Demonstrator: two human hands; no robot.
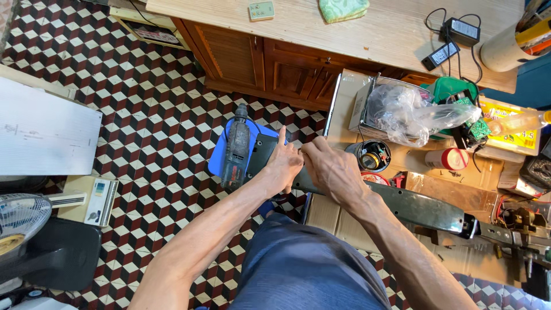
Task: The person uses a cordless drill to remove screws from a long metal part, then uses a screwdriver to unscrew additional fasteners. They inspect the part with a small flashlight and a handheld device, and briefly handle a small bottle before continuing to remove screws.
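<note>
Gripping a long dark metal panel (413, 208), both hands meet at its upper end, above the person's blue-clad knees. The left hand (282, 165) lies curled over the panel's top edge, fingers folded down on it. The right hand (333, 172) sits just beside it, touching, fingers pinched narrow at the same edge; what they pinch is too small to tell. From there the panel runs slanting toward the right, across flattened cardboard (327, 215) on the floor.

Under the panel's upper end lies a blue stool (221, 152), and on it a dark drill (236, 148), lengthwise, just beside the left hand.

Right of the hands the floor is crowded: a round tin (372, 155) close by the right knuckles, a cardboard box holding a clear plastic bag (413, 112), a red-and-white can (447, 158), then metal parts (519, 227) at the far right edge. A wooden cabinet (270, 69) closes off the top side, its light worktop (390, 28) carrying two black adapters (453, 40).

Open room lies to the left: checkered tile floor (143, 126) stretches bare from the stool to a white board (43, 135) at the left edge, with a fan (20, 221) below it.
</note>
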